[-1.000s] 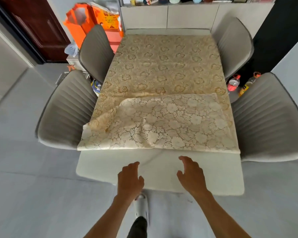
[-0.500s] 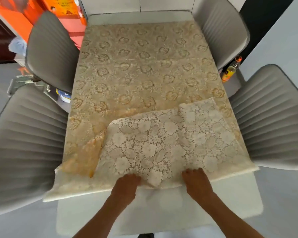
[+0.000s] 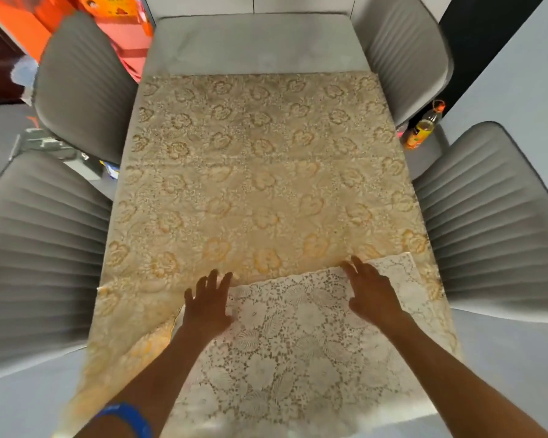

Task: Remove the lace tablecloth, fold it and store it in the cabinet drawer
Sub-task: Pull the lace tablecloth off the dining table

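Observation:
A cream and gold lace tablecloth (image 3: 257,172) covers most of a pale table (image 3: 253,42), whose far end is bare. The cloth's near part is folded back, showing a white lace flap (image 3: 291,336). My left hand (image 3: 208,303) lies flat with spread fingers on the flap's far left corner. Over at the flap's far right edge rests my right hand (image 3: 370,294), also flat with its fingers apart. Neither hand pinches the fabric. A blue band (image 3: 130,415) is on my left wrist.
Grey ribbed chairs flank the table: two on the left (image 3: 41,248) (image 3: 83,86) and two on the right (image 3: 494,222) (image 3: 405,52). An orange-capped bottle (image 3: 424,124) stands on the floor at right. Orange bags (image 3: 114,14) sit at the far left.
Both hands moved from the bare near table edge onto the folded flap and slid forward to its far edge. The cloth's far edge now lies further from the table's far end.

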Demonstrator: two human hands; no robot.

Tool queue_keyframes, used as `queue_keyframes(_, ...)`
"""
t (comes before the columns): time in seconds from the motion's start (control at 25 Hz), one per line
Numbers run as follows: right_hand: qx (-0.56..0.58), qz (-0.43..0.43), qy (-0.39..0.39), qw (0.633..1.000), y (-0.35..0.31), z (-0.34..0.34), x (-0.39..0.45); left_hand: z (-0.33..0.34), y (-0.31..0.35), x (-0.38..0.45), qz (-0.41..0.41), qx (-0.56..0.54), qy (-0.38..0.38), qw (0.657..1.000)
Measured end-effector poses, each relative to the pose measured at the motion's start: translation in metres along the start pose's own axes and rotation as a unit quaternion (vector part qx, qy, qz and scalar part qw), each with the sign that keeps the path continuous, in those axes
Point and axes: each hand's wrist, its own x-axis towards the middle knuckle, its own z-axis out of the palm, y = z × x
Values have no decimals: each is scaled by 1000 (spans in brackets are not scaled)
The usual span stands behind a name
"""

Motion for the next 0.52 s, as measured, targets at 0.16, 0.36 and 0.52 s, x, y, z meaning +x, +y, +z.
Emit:
queue_keyframes(0.16, -26, -15, -24, 999, 29, 6, 22, 21, -8, 0, -18, -108, 20, 994)
queue_keyframes(0.36, -88, -76, -7, 993, 41, 4, 9, 27, 17, -28, -35, -67, 103, 992)
queue_keyframes(0.52, -50, -98, -14, 994, 43, 1, 18, 3, 17, -36, -4, -281, 94, 955)
